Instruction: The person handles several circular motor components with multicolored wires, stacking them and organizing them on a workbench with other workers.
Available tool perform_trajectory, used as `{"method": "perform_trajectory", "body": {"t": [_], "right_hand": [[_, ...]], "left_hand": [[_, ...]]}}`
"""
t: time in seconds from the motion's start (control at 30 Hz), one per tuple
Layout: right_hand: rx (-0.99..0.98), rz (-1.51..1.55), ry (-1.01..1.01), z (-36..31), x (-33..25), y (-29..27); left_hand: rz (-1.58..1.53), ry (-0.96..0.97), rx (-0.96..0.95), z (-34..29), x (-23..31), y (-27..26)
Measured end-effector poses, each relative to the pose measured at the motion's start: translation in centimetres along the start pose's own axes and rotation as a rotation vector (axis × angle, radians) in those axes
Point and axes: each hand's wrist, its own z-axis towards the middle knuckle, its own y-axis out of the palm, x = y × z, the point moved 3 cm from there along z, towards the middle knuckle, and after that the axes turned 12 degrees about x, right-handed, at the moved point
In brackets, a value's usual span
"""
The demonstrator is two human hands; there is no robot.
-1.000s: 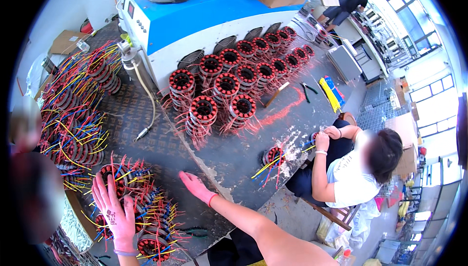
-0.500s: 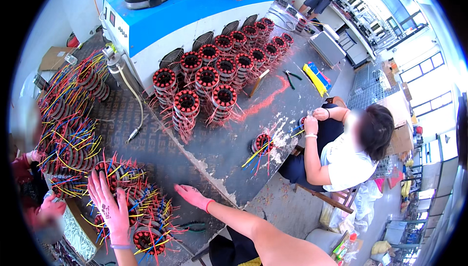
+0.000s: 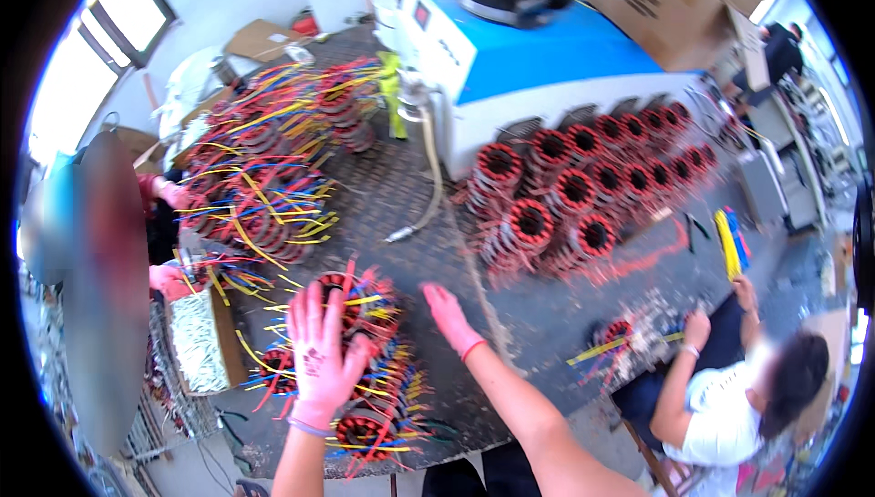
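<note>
Far left, co-worker: a person at the table's left edge, with a pink-gloved hand (image 3: 167,280) among loose coloured wires; whether it grips anything cannot be told.
Grey box: an open rectangular tray of small pale parts (image 3: 195,344) sits at the table's near-left edge, just left of the nearest windings.
Back-left heap: a big pile of wound motor stators with long yellow, blue and red lead wires (image 3: 260,178) covers the far-left part of the dark, textured metal table (image 3: 547,324).
Left hand: the wearer's left hand in a pink knitted glove (image 3: 324,360) lies palm down, fingers spread wide and flat, pressed on the near cluster of copper-wound stators with red and yellow leads (image 3: 365,379). It touches them from above but closes around nothing.
Near cluster: it stands at the near edge of the table, just before the wearer, partly under the left hand.
Right hand: the wearer's right hand, pink-gloved with a red wristband (image 3: 449,315), rests flat on the bare table just right of that cluster, fingers together and stretched forward, holding nothing.
Centre: rows of stacked red-taped stators without long leads (image 3: 565,205) stand against a white machine with a blue top (image 3: 547,60).
Right, seated person: in a white shirt (image 3: 729,415), both hands at a small stator with coloured leads (image 3: 620,338).
Far right: a bundle of yellow and blue sleeves (image 3: 729,242) lies on the table.
</note>
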Motion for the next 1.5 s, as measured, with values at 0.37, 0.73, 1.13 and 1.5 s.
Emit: {"method": "perform_trajectory", "body": {"t": [0.37, 0.73, 1.13, 1.5], "right_hand": [[-0.236, 0.433, 0.204, 20.7, -10.9, 15.9], [-0.261, 0.644, 0.319, 32.5, -12.1, 23.2], [-0.262, 0.699, 0.17, 34.3, -12.7, 25.0], [-0.311, 0.729, 0.146, 39.0, -14.1, 28.1]], "left_hand": [[-0.031, -0.11, -0.138, 0.8, 0.1, -0.1], [-0.109, -0.144, -0.212, 1.3, -0.9, -0.1], [-0.123, -0.172, -0.274, 1.0, -1.5, 0.7], [-0.093, -0.163, -0.281, 0.5, -1.8, 0.8]]}}
